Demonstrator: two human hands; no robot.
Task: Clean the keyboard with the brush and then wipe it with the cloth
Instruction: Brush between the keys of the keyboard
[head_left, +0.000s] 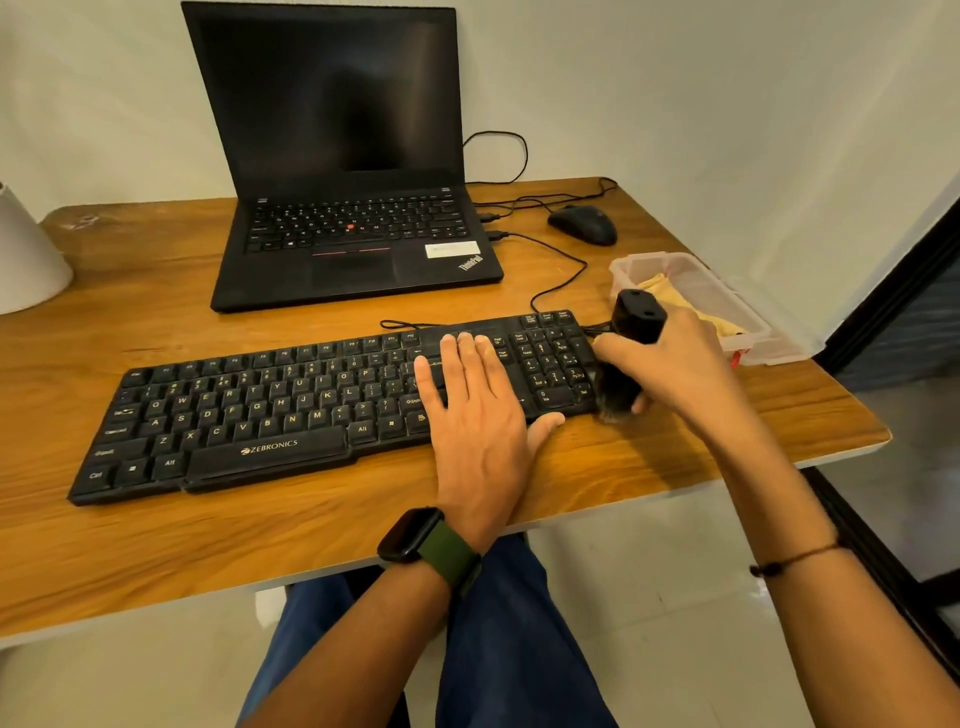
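Note:
A black Zebronics keyboard (249, 405) lies across the wooden desk (156, 545). My left hand (475, 415) rests flat on its right part, fingers straight over the keys beside the number pad. My right hand (675, 364) grips a black brush (636, 317) upright, bristles (615, 402) down at the keyboard's right front corner, by the number pad. A yellow cloth (670, 291) lies in a clear plastic box (748, 317) just behind my right hand.
An open black laptop (353, 239) stands behind the keyboard, with a black mouse (584, 223) and cables to its right. A white rounded object (26, 260) sits at the left edge. The desk's right edge runs close to the plastic box.

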